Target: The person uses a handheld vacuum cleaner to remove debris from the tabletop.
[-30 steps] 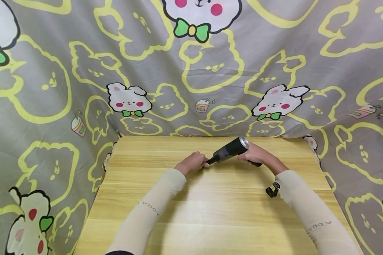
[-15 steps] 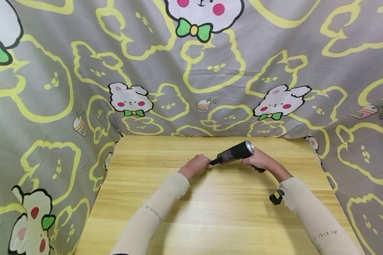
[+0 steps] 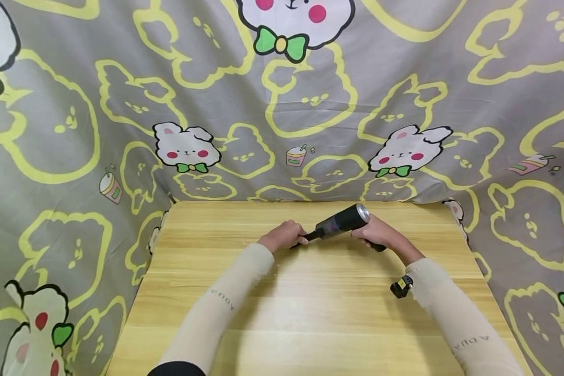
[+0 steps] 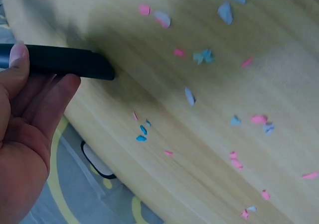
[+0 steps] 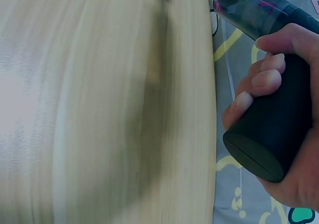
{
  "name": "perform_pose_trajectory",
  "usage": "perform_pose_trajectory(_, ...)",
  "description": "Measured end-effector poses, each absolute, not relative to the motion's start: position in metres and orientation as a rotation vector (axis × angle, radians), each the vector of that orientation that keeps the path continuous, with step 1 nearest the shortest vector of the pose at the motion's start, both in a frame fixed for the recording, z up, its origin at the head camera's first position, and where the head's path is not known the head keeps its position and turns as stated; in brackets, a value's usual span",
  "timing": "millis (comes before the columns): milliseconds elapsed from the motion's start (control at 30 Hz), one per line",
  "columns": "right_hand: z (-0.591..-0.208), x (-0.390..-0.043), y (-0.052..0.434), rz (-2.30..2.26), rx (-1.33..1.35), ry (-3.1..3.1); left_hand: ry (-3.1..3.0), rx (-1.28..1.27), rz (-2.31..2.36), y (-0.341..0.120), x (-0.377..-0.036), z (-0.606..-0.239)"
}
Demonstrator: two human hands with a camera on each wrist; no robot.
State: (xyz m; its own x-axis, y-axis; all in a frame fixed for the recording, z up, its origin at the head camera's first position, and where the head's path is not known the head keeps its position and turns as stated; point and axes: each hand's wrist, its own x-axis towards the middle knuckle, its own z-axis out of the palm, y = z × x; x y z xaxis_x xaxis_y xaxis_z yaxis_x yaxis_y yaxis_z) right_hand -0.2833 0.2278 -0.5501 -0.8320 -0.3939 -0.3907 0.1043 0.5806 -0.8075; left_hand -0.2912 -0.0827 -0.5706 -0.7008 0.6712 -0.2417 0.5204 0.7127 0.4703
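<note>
A black handheld vacuum cleaner (image 3: 342, 221) with a silver end cap is held slanting over the wooden table, its narrow nozzle (image 4: 75, 62) pointing left. My right hand (image 3: 378, 232) grips its thick black handle (image 5: 279, 119), fingers wrapped round it. At the other end, my left hand (image 3: 283, 236) pinches the nozzle between thumb and fingers. Through the see-through dust cup (image 5: 249, 7) some pink bits show. In the left wrist view the nozzle tip is close over the table, near scattered scraps, among them a pink scrap (image 4: 259, 119) and a blue scrap (image 4: 141, 138).
The wooden table (image 3: 301, 324) meets a grey curtain (image 3: 244, 104) with rabbit prints at its back and sides. More pink and blue scraps, such as a pale blue one (image 4: 225, 13), lie spread over the tabletop. A small black device (image 3: 401, 287) sits at the right wrist.
The vacuum cleaner and both hands shift slightly right, then back left. More of the nozzle tip shows below the left hand now. Both holds stay the same.
</note>
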Motion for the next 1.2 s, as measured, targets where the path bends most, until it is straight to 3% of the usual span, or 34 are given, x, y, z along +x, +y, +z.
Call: perform_pose_trajectory(1200,-0.544,-0.315,0.186,-1.221,-0.117,2.281,2.593,0.884,0.487,-0.118,-0.325,-0.574)
